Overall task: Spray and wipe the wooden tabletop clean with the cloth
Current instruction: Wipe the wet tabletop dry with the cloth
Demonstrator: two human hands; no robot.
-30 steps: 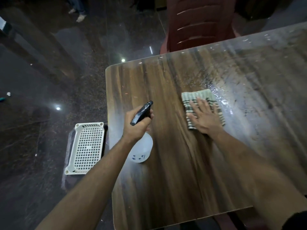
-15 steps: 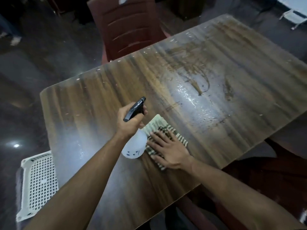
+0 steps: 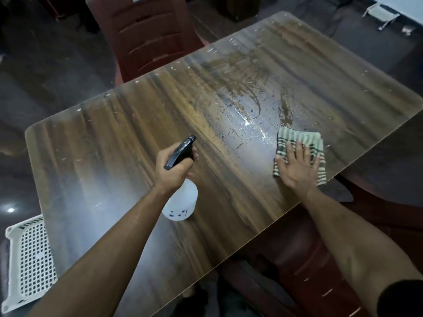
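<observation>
Two hands at work: left hand (image 3: pixel 175 170) grips the spray bottle (image 3: pixel 182 202) above the worktop (image 3: pixel 114 145); right hand (image 3: pixel 297 167) lies flat, fingers spread, on the striped cloth (image 3: pixel 297 139) near the front edge. Wet patch (image 3: pixel 247 124) sits just beside the cloth. Best to keep the palm flat and sweep in overlapping passes along the grain, not off the edge.

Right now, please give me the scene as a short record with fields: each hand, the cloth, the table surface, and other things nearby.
left hand: grips the spray bottle by its black head, above the tabletop
right hand: presses flat on the cloth
cloth: striped, folded, near the table's near edge
tabletop: wooden, wet droplets and smears in the middle
nearby: red chair at the far side; white perforated basket on the floor
</observation>
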